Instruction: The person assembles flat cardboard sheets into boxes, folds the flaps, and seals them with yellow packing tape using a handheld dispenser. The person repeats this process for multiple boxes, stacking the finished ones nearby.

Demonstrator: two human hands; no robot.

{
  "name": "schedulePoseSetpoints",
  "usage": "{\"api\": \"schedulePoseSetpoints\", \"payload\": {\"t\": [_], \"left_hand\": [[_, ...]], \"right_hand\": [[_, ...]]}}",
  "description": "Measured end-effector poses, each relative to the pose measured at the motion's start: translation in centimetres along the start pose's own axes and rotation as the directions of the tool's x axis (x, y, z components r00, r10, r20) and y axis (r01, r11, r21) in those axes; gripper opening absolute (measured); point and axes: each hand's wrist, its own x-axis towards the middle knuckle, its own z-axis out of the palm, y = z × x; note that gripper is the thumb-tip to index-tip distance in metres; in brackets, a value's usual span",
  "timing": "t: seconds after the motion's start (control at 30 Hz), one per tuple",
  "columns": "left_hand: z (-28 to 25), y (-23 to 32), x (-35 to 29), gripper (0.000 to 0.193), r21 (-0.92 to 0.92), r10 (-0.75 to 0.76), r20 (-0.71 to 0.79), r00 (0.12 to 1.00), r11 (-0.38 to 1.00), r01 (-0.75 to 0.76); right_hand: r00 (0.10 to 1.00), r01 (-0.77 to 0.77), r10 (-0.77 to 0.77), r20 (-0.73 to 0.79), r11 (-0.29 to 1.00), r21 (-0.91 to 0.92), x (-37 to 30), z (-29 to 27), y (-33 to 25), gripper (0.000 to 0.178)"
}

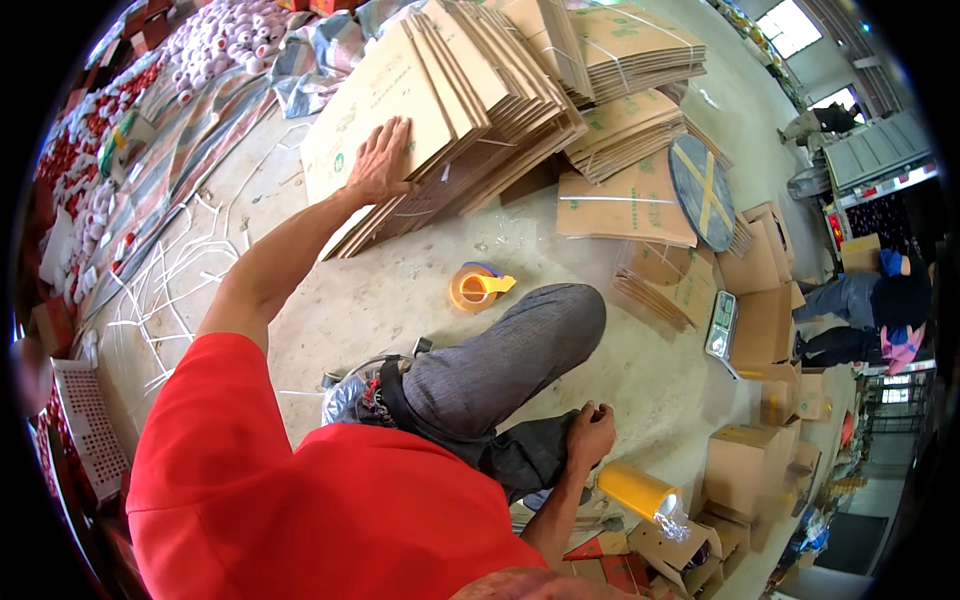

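Observation:
My left hand point(382, 160) lies with fingers stretched out on the face of a leaning stack of flattened cardboard boxes point(440, 100). The boxes are brown, with faint green print. Beside my bent right knee, my right hand point(592, 435) has its fingers curled in. Whatever they hold, if anything, is hidden. On the floor between the stack and my left leg lies an orange tape dispenser point(478, 288) with a roll of tape. A large yellow roll point(637, 490) with crumpled clear film at its end is close to my right hand.
Strapped bundles of flat cardboard point(640, 50) and a round dark board point(702, 192) with a yellow cross stand beyond. Open boxes point(745, 465) and a scale point(721, 322) line the right. White straps point(165, 285) litter the left floor. A person point(868, 305) bends at far right.

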Motion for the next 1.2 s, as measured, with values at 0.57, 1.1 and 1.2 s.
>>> {"api": "schedulePoseSetpoints", "payload": {"t": [0.57,1.1,1.2], "left_hand": [[-0.5,-6.5,-1.3,0.089,0.036,0.263,-0.006,0.965,0.964,-0.263],[-23.0,-11.2,8.6,0.039,0.05,0.021,-0.592,0.805,0.999,0.01],[-31.1,-3.8,10.6,0.034,0.067,0.185,-0.683,0.706,0.979,-0.192]], "right_hand": [[0.999,-0.023,0.025,-0.036,0.998,0.063,-0.1,0.2,0.2,0.043],[0.995,0.091,-0.09,-0.047,0.996,0.022,0.7,1.4,1.0,0.04],[0.988,0.137,-0.137,0.065,0.991,-0.003,1.6,1.0,0.7,0.04]]}}
